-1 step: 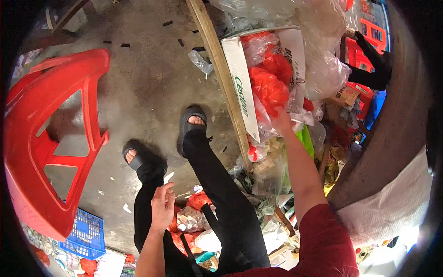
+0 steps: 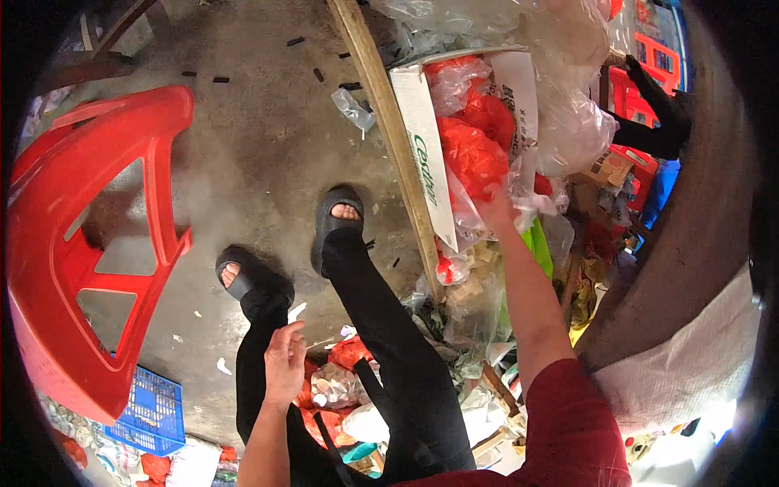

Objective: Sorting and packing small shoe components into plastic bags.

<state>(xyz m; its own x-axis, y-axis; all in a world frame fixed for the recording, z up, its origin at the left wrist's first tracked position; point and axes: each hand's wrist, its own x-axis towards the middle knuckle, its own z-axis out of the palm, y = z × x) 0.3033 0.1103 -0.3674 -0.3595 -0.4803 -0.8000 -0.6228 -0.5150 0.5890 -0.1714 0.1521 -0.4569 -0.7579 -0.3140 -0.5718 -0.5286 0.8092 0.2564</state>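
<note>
My right hand (image 2: 497,213) reaches to the near edge of a white cardboard box (image 2: 422,150). It touches the clear and red plastic bags in there, and its fingers are blurred and partly hidden by film. Red plastic bags (image 2: 475,158) fill the box, with clear film around them. Over my left leg, my left hand (image 2: 284,364) hangs in the air, its fingers loosely bent and apart, holding nothing.
A wooden beam (image 2: 389,130) runs along the box's left side. A large red plastic chair (image 2: 49,268) lies tipped at left, above a blue crate (image 2: 150,410). Clear plastic sheeting (image 2: 568,97) piles up right of the box. Mixed bags (image 2: 341,385) lie below my legs.
My right hand shifts very slightly at the box's near edge, and the clear film beside it moves a little. My left hand stays where it was.
</note>
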